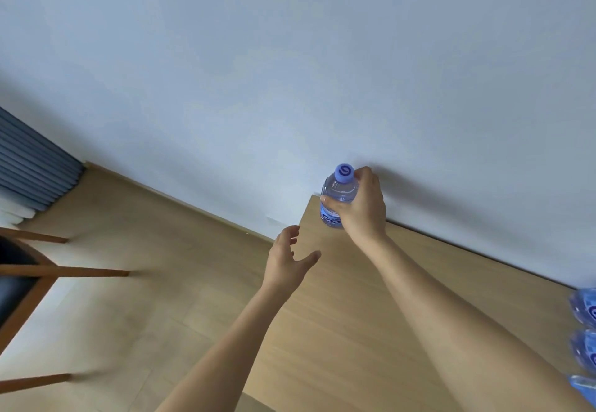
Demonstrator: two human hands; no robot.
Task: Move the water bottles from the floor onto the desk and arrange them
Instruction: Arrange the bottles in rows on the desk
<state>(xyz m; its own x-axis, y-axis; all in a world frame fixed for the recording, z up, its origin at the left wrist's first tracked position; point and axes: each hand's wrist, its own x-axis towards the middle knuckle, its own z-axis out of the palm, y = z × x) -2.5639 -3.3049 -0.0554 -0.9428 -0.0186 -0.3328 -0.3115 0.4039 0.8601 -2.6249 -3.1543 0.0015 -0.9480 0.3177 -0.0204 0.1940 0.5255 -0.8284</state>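
A clear water bottle [337,195] with a blue cap and blue label stands upright at the far left corner of the light wooden desk [338,315], close to the wall. My right hand [361,208] grips it around its upper body. My left hand [287,260] hovers over the desk's left edge with fingers spread and holds nothing. Three more blue-labelled bottles [585,331] show partly at the right edge of the view, on the desk.
A white wall [290,73] runs directly behind the desk. Left of the desk lies pale wooden floor [129,282]. A wooden chair [29,282] with a dark seat stands at far left, and blue curtains [32,170] hang beyond it.
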